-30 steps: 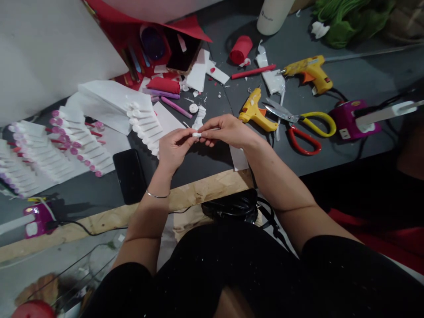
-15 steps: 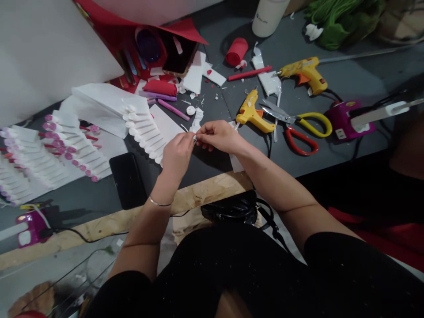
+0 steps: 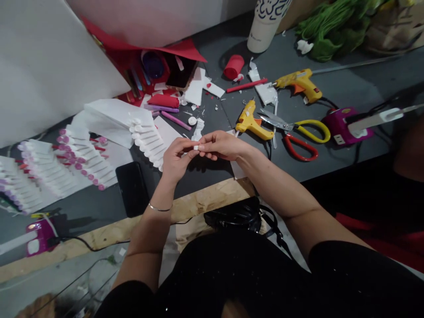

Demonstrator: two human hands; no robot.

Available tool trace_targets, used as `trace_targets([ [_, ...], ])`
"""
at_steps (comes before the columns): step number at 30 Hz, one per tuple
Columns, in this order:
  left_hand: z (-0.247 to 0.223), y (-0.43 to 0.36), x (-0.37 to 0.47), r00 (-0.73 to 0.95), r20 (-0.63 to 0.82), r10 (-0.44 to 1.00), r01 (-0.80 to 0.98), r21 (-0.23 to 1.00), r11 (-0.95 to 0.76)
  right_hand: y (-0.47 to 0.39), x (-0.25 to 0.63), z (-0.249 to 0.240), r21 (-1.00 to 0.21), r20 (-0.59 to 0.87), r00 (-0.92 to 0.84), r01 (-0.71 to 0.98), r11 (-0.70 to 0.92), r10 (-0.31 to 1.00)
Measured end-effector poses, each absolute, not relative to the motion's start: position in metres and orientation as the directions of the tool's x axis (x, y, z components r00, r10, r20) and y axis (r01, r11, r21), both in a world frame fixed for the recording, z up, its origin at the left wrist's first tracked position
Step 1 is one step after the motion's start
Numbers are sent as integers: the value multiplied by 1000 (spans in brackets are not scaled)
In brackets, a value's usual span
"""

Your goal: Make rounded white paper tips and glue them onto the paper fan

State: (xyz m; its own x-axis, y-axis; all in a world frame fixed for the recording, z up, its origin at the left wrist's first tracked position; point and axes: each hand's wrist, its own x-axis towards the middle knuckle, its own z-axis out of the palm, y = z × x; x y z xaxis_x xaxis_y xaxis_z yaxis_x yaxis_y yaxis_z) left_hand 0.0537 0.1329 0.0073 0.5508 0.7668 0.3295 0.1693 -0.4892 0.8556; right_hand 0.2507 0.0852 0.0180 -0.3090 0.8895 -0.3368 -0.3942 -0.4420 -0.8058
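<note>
My left hand (image 3: 179, 158) and my right hand (image 3: 221, 145) meet above the dark table, fingertips pinched together. Between them is a small white piece (image 3: 196, 148), perhaps paper; its exact kind is too small to tell. A crumpled white strip (image 3: 198, 128) lies just beyond my fingers, beside a small white disc (image 3: 192, 120). Left of my left hand is a row of white rolled paper pieces (image 3: 147, 143) on a sheet. A yellow glue gun (image 3: 253, 121) rests right of my right hand, close to scissors (image 3: 288, 126) with yellow and red handles.
A black phone (image 3: 132, 189) lies near the table's wooden edge (image 3: 212, 194). Rows of pink-tipped rolls (image 3: 82, 161) are at left. Behind are a red paper roll (image 3: 233, 66), a patterned cup (image 3: 265, 26) and another glue gun (image 3: 300, 84). A purple power block (image 3: 347, 126) stands at right.
My fingers have shifted around the small white piece, which shows more clearly between them. The view has tilted slightly, so the table's things appear lower.
</note>
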Motion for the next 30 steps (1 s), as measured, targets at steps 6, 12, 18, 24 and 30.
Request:
trace_targets([
  [6, 11, 129, 56, 522, 362, 772, 267, 790, -551, 85, 252, 20, -776, -363, -350, -399, -488, 863],
  [12, 10, 128, 57, 474, 431, 768, 256, 767, -588, 87, 254, 28, -748, -437, -339, -378, -545, 834],
  [18, 10, 131, 56, 498, 407, 765, 270, 766, -584, 87, 259, 24, -789, -404, -341, -340, -512, 849],
  [24, 6, 133, 54, 518, 394, 759, 293, 751, -591, 88, 259, 21, -829, -348, -313, -336, -446, 884],
  [30, 8, 134, 49, 616, 442, 652, 407, 531, -743, 89, 254, 18, -864, -372, -234, -265, -427, 898],
])
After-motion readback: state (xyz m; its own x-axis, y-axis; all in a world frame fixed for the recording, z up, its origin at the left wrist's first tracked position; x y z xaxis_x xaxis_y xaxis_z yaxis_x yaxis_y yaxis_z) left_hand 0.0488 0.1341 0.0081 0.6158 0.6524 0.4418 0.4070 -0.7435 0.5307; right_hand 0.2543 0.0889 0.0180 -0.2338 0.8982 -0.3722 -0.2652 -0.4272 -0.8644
